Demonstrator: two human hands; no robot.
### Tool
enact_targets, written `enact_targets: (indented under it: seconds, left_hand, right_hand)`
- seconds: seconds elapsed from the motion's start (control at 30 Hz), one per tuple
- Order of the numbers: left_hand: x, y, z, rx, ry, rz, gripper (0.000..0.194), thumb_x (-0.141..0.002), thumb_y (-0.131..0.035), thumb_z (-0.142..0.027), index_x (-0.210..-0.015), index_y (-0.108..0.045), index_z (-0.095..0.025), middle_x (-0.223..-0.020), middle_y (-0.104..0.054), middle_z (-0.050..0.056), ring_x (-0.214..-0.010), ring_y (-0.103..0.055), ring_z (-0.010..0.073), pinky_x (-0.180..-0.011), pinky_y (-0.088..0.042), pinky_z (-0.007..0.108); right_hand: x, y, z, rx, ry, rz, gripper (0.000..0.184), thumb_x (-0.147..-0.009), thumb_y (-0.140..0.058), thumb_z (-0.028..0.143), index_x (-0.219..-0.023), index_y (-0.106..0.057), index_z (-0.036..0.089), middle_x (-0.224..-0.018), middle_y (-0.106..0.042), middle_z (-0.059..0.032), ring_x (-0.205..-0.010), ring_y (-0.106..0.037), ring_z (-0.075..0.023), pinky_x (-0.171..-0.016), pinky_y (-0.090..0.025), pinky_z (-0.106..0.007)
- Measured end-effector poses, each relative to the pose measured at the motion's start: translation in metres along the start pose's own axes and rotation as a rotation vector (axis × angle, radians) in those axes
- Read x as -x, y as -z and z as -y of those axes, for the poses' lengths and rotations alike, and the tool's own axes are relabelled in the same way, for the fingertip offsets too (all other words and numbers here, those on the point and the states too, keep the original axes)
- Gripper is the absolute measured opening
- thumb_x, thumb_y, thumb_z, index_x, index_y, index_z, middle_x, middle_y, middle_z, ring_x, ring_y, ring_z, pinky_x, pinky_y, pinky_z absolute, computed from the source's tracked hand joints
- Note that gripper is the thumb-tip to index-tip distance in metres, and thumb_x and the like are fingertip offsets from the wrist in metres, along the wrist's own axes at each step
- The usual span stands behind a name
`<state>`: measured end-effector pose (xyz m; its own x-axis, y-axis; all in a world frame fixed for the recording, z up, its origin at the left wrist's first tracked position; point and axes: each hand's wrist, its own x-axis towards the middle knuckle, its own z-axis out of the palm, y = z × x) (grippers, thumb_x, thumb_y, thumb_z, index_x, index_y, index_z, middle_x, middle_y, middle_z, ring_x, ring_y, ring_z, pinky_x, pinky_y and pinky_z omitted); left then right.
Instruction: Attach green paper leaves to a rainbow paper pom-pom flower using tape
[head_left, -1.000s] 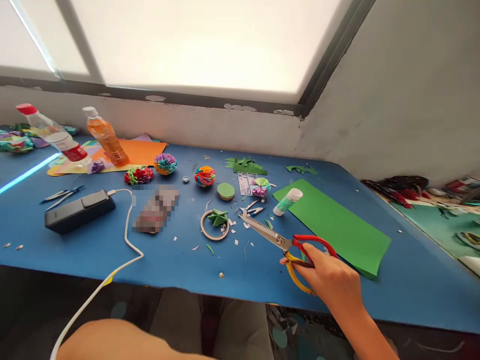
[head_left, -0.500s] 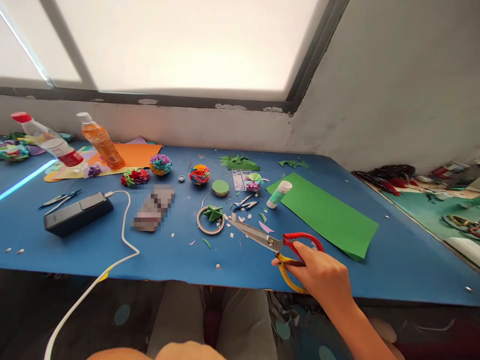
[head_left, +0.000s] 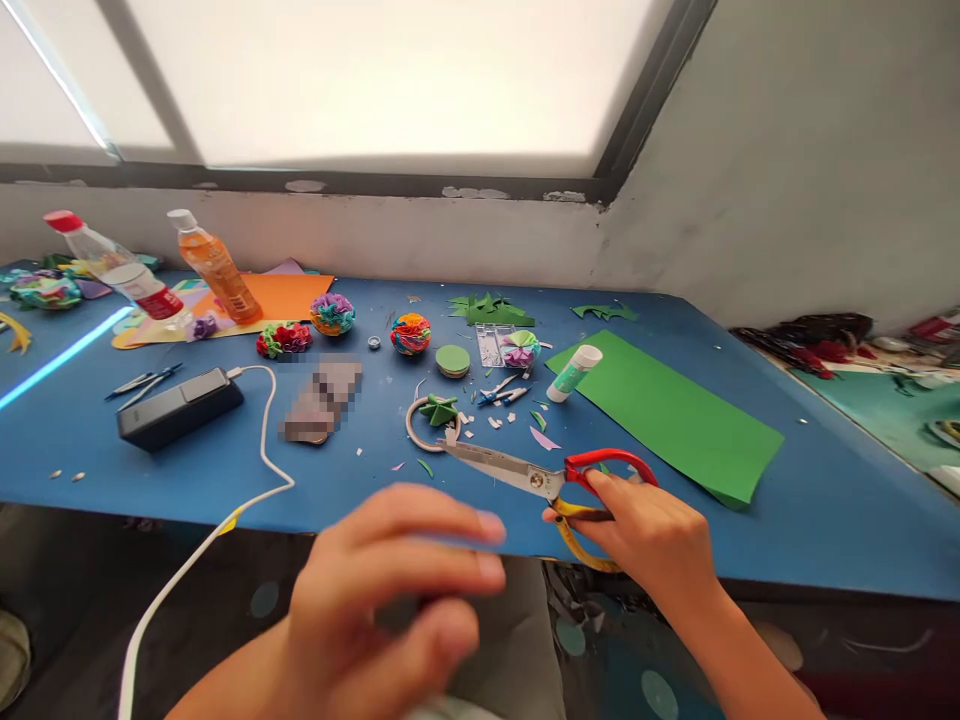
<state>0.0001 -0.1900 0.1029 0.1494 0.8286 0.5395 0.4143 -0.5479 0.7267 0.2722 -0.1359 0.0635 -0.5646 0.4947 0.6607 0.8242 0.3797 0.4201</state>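
Head view: right hand (head_left: pixel 656 520) is gripping scissors (head_left: pixel 506 468), likely needing gentle steering; empty left hand (head_left: pixel 352 590) is curving open.

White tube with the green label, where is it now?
Head view, right of centre: the tube is on the blue table, by the left edge of the green sheet, beyond the scissors in the right hand.

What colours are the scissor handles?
One handle is red and the other is yellow, clearest in the head view.
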Motion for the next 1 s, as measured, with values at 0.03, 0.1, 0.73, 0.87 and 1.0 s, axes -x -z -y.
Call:
enact_targets:
  seconds: [0.03,0.1,0.73,0.87,1.0]
  left_hand:
    - [-0.01,0.006,0.007,-0.059,0.069,-0.011,0.027,-0.088,-0.052,-0.041,-0.099,-0.069,-0.024,-0.103,-0.07,0.008,-0.096,-0.065,0.0233,-0.081,-0.055,0.036]
    - [-0.027,0.008,0.022,-0.148,0.208,0.069,0.024,-0.086,-0.056,-0.037,-0.102,-0.067,-0.023,-0.106,-0.07,0.007,-0.099,-0.064,0.0232,-0.075,-0.056,0.033]
    - [-0.043,-0.035,0.075,0.039,0.223,-0.057,0.013,-0.081,-0.063,-0.031,-0.087,-0.062,-0.019,-0.085,-0.07,0.003,-0.076,-0.066,0.0155,-0.067,-0.053,0.026]
    - [-0.056,-0.036,0.089,0.006,0.341,0.059,0.015,-0.081,-0.059,-0.032,-0.077,-0.055,-0.019,-0.074,-0.065,0.001,-0.072,-0.063,0.015,-0.053,-0.046,0.021]
    - [-0.072,-0.039,0.095,-0.088,0.227,0.122,0.016,-0.082,-0.057,-0.034,-0.077,-0.057,-0.019,-0.07,-0.064,0.001,-0.071,-0.061,0.0154,-0.053,-0.043,0.021]
  right_hand:
    - [-0.001,0.003,0.0,0.002,0.016,-0.008,0.043,-0.089,-0.05,0.054,-0.071,-0.061,0.016,-0.046,-0.047,0.0033,-0.044,-0.047,-0.0109,-0.052,-0.03,-0.024]
    - [-0.002,0.008,-0.001,0.007,0.05,-0.019,0.041,-0.091,-0.047,0.05,-0.069,-0.06,0.017,-0.045,-0.046,0.0032,-0.044,-0.046,-0.0111,-0.052,-0.029,-0.025]
    - [0.058,-0.011,-0.02,-0.071,-0.112,0.36,0.031,-0.089,-0.043,0.042,-0.093,-0.066,0.021,-0.061,-0.067,-0.002,-0.051,-0.06,-0.0177,-0.045,-0.033,-0.027]
    - [0.079,-0.022,-0.058,-0.072,-0.223,0.413,0.039,-0.088,-0.042,0.05,-0.099,-0.067,0.022,-0.076,-0.071,-0.0058,-0.056,-0.064,-0.0212,-0.041,-0.039,-0.028]
    - [0.078,-0.02,-0.087,-0.218,-0.304,0.493,0.044,-0.087,-0.041,0.054,-0.094,-0.069,0.021,-0.086,-0.071,-0.0089,-0.063,-0.067,-0.021,-0.044,-0.047,-0.028]
